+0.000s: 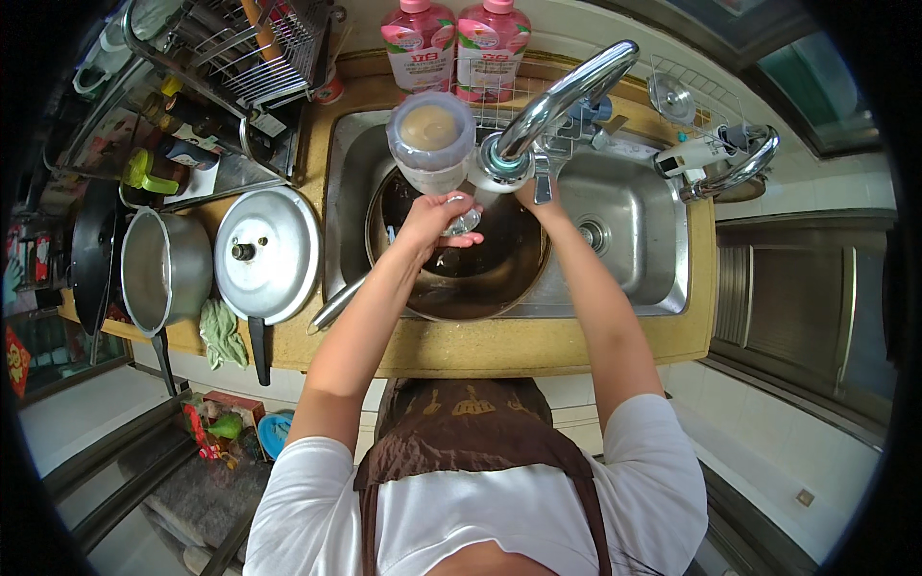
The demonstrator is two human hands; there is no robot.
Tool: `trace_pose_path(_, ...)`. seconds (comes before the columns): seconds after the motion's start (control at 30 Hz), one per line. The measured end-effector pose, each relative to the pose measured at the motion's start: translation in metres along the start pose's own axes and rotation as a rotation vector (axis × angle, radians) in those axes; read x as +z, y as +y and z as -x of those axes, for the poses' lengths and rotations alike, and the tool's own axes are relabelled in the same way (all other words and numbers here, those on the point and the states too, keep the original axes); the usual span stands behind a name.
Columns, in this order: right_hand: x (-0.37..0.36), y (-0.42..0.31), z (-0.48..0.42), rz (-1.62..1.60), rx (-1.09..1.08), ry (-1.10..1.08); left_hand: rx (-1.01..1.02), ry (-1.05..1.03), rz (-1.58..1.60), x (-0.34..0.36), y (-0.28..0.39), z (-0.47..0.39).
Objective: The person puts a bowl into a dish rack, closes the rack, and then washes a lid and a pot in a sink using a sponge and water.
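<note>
My left hand (436, 219) is under the faucet, thumb and fingers curled about a small clear, shiny object (464, 222) whose exact kind is unclear. Just above it, a faucet-mounted water filter (431, 140) with a translucent housing joins the chrome faucet (562, 93). Behind the faucet's lever (542, 180) is my right hand (535, 196); its fingers are mostly hidden, so its grip cannot be seen. Below both hands a large dark pan (475, 295) lies in the left sink basin, its metal handle (338, 302) over the front rim.
Left of the sink are a pressure cooker lid (270, 252), an aluminium pot (180, 263) and a green cloth (222, 335). Two pink detergent bottles (420, 54) stand behind. The right basin (634, 237) has a drain; a wire dish rack (252, 65) is at back left.
</note>
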State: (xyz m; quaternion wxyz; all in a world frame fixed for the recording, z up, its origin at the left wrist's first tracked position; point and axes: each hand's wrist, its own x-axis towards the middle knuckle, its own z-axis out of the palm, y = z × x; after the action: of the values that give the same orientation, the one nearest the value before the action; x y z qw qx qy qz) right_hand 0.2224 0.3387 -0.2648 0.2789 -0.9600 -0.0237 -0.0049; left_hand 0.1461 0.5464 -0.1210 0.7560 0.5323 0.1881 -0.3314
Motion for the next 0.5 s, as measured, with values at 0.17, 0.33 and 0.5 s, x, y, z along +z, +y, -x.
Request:
trace_pose_path(0.17, -0.063, 0.006, 0.021, -0.249, 0.339, 0.015, 0.130, 0.037, -0.420, 0.020, 0.003, -0.049)
trace_pose_path(0.33, -0.053, 0.035, 0.044, -0.564, 0.687, 0.019, 0.774, 0.208, -1.427, 0.054, 0.003, -0.074)
trace_pose_path(0.5, -0.041, 0.036, 0.050, -0.658, 0.772, 0.023, 0.407, -0.033, -1.798, 0.063, 0.035, -0.046)
